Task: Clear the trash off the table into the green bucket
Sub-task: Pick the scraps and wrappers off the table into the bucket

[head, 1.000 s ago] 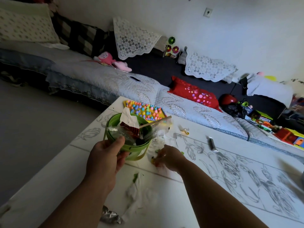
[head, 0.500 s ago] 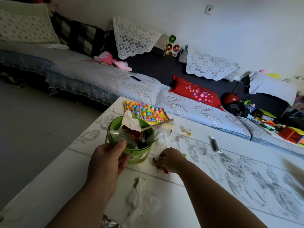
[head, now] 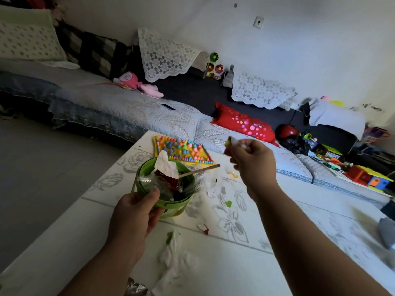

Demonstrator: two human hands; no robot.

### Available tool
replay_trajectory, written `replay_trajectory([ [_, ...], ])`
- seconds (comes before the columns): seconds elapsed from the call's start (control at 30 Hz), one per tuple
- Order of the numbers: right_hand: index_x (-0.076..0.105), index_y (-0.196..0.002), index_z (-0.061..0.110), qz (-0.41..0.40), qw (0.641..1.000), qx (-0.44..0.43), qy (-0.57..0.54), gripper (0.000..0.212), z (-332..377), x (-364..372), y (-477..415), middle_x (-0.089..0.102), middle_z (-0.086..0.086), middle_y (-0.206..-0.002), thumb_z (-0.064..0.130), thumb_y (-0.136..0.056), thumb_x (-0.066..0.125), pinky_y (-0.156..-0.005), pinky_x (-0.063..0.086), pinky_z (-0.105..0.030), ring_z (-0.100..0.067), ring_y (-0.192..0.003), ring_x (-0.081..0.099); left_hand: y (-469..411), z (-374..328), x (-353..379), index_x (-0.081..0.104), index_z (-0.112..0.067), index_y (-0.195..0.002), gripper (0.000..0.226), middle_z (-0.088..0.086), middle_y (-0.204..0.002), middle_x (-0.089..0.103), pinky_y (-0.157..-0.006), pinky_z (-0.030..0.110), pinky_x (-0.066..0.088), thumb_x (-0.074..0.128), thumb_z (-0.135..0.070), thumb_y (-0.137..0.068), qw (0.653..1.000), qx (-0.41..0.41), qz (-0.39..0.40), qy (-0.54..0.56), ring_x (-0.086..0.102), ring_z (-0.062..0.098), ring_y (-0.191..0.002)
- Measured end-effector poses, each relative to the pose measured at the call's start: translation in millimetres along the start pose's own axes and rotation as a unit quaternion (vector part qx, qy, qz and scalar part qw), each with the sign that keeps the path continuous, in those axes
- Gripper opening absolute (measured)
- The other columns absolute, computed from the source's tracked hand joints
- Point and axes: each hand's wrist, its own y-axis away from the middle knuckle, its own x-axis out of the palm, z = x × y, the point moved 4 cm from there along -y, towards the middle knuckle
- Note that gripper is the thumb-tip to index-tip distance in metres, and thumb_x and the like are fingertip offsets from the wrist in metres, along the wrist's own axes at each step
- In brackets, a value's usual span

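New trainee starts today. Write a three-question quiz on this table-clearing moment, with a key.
1. True or false: the left hand grips the near rim of the green bucket.
2. The right hand is: A) flat on the table; B) raised above the table, pinching small scraps; C) inside the bucket.
3. Name one piece of trash lying on the table near the person.

Key:
1. True; the thumb hooks over the rim.
2. B; the scraps are blurred, so what they are cannot be told.
3. The crumpled white tissue; the red and white scrap or the foil wrapper at the near edge also counts.
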Motion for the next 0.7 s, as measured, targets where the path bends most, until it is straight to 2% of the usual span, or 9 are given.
replay_trajectory([
  [0.07,0.060,-0.068,0.023,0.071,0.996,-0.051,0.018,0.018,27.3,18.7,2.2,0.070,0.003,-0.067,0.020,-0.084,0.069,-0.053,0.048,-0.019,-0.002,-0.051,0.059,1.6,-0.2,0.3,0.063,-0.009,-0.100,0.023,0.007,-0.090,0.069,-0.056,0.022,0.051,0.069,-0.024,-0.083,1.000,0.002,0.002,0.002,0.066,0.017,-0.076],
  [0.13,0.061,-0.069,0.023,0.147,0.978,-0.094,0.110,0.017,41.5,42.7,3.5,0.073,0.000,-0.072,0.024,-0.083,0.071,-0.061,0.053,-0.027,-0.010,-0.061,0.065,2.8,-2.0,2.5,0.062,-0.008,-0.101,0.024,0.007,-0.091,0.070,-0.059,0.023,0.051,0.069,-0.023,-0.084,1.000,0.000,0.005,0.004,0.066,0.018,-0.077],
  [0.2,0.064,-0.078,0.024,0.209,0.936,-0.138,0.249,0.010,44.8,66.1,4.1,0.074,-0.001,-0.081,0.030,-0.083,0.070,-0.068,0.054,-0.031,-0.017,-0.076,0.067,3.0,-3.0,5.0,0.062,-0.008,-0.101,0.023,0.007,-0.092,0.070,-0.057,0.022,0.051,0.068,-0.023,-0.084,1.000,-0.004,0.009,0.008,0.066,0.018,-0.079],
  [0.27,0.066,-0.092,0.023,0.254,0.877,-0.164,0.373,0.009,39.0,86.7,6.5,0.071,-0.004,-0.095,0.030,-0.086,0.065,-0.072,0.051,-0.031,-0.023,-0.091,0.064,3.3,-3.6,3.7,0.062,-0.008,-0.101,0.022,0.007,-0.092,0.070,-0.055,0.020,0.052,0.068,-0.022,-0.085,1.000,-0.008,0.009,0.013,0.066,0.017,-0.079],
  [0.33,0.065,-0.102,0.023,0.285,0.838,-0.156,0.439,0.015,30.1,99.3,8.9,0.066,-0.006,-0.107,0.027,-0.089,0.061,-0.073,0.046,-0.029,-0.026,-0.101,0.060,3.2,-3.5,3.2,0.063,-0.007,-0.101,0.023,0.008,-0.093,0.070,-0.055,0.020,0.052,0.068,-0.022,-0.085,1.000,-0.011,0.009,0.014,0.066,0.017,-0.079],
  [0.4,0.065,-0.109,0.019,0.311,0.818,-0.137,0.464,0.021,23.8,104.8,9.8,0.065,-0.007,-0.113,0.022,-0.089,0.059,-0.082,0.050,-0.032,-0.026,-0.106,0.060,2.8,-4.0,3.2,0.063,-0.007,-0.100,0.023,0.009,-0.093,0.070,-0.053,0.019,0.052,0.068,-0.023,-0.085,1.000,-0.013,0.008,0.016,0.066,0.017,-0.078],
  [0.47,0.065,-0.114,0.020,0.324,0.809,-0.131,0.472,0.028,21.8,105.6,8.2,0.065,-0.006,-0.115,0.022,-0.087,0.062,-0.086,0.050,-0.031,-0.025,-0.108,0.060,2.5,-4.4,4.0,0.063,-0.007,-0.097,0.020,0.009,-0.092,0.070,-0.052,0.018,0.053,0.068,-0.022,-0.084,1.000,-0.014,0.009,0.023,0.066,0.017,-0.078],
  [0.57,0.063,-0.120,0.028,0.313,0.813,-0.142,0.471,0.039,24.8,104.2,6.2,0.065,-0.001,-0.118,0.026,-0.081,0.069,-0.078,0.041,-0.024,-0.021,-0.109,0.059,1.8,-4.5,3.4,0.063,-0.008,-0.094,0.017,0.008,-0.090,0.069,-0.054,0.019,0.054,0.068,-0.021,-0.084,0.999,-0.015,0.006,0.029,0.066,0.018,-0.078],
  [0.7,0.070,-0.108,0.029,0.278,0.860,-0.123,0.410,0.029,29.2,96.3,-0.2,0.070,0.002,-0.107,0.033,-0.080,0.071,-0.074,0.043,-0.022,-0.017,-0.093,0.063,0.8,-5.5,3.1,0.062,-0.009,-0.093,0.016,0.007,-0.089,0.069,-0.053,0.018,0.053,0.068,-0.020,-0.084,0.999,-0.016,-0.006,0.042,0.066,0.018,-0.079],
])
